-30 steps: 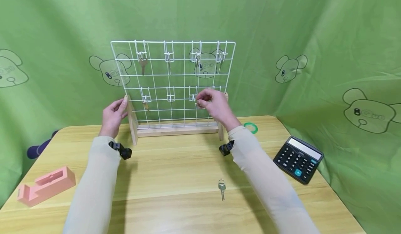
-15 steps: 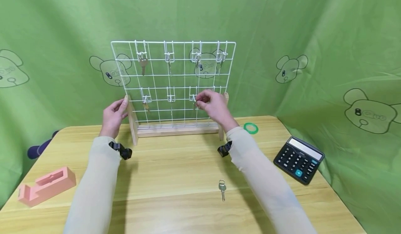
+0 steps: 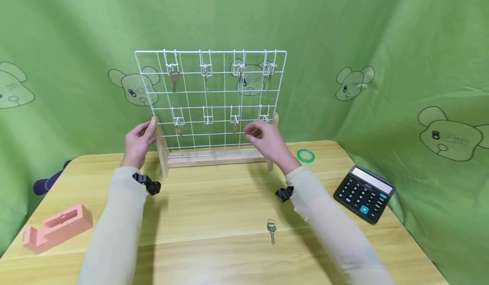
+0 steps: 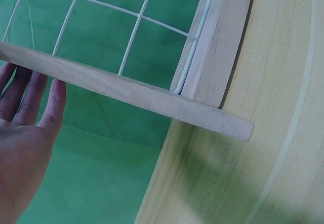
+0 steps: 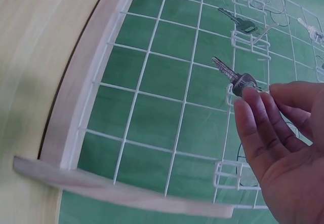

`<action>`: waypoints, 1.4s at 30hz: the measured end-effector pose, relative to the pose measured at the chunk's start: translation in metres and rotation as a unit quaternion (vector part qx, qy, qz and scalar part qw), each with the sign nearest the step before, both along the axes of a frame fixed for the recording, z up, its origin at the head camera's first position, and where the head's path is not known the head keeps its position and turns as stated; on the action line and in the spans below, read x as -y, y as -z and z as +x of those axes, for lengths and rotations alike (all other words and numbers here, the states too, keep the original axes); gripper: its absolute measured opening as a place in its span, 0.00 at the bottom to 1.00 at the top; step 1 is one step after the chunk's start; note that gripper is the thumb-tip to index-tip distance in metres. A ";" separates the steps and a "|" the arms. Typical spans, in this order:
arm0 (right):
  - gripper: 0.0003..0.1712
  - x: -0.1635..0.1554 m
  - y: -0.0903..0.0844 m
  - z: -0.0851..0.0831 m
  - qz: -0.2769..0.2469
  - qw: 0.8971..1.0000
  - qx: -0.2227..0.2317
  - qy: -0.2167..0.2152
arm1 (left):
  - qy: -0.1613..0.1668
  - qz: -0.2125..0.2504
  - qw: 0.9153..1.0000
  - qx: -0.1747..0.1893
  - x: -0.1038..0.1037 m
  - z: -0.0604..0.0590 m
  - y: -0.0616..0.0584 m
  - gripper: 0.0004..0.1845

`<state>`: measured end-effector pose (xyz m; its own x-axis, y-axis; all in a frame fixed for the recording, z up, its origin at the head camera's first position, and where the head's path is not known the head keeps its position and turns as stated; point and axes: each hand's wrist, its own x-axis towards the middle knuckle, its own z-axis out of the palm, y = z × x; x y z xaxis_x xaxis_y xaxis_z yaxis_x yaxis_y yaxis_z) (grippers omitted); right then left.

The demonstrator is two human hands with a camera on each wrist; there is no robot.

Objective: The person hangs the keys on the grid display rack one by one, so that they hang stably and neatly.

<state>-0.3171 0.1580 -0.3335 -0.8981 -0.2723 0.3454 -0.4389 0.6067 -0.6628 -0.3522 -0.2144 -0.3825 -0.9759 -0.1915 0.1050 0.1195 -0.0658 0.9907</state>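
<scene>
My left hand (image 3: 138, 143) grips the left wooden side post (image 4: 121, 89) of a white wire grid rack (image 3: 225, 92); in the left wrist view its fingers press the post's outer side. My right hand (image 3: 267, 138) is in front of the rack's lower right, fingers loosely bent and holding nothing. Just left of it, a key (image 3: 236, 127) hangs from the third hook of the lower row. In the right wrist view this key (image 5: 238, 78) shows right at the fingertips. A bare hook (image 3: 264, 118) is just above the right hand.
Several other keys hang on the rack, such as a brown one (image 3: 174, 79) at upper left. Another key with a ring (image 3: 271, 230) lies on the table (image 3: 202, 217). A pink tape dispenser (image 3: 57, 227), black calculator (image 3: 364, 194) and green ring (image 3: 305, 155) are around it.
My right hand has let go of the key, which now hangs on the third lower hook, and has moved right and slightly down. The left hand has stayed on the post.
</scene>
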 end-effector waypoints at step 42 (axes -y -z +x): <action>0.10 -0.067 0.065 0.084 0.090 0.977 0.132 -0.142 | -0.001 -0.002 1.000 -0.010 0.000 -0.002 0.000 0.30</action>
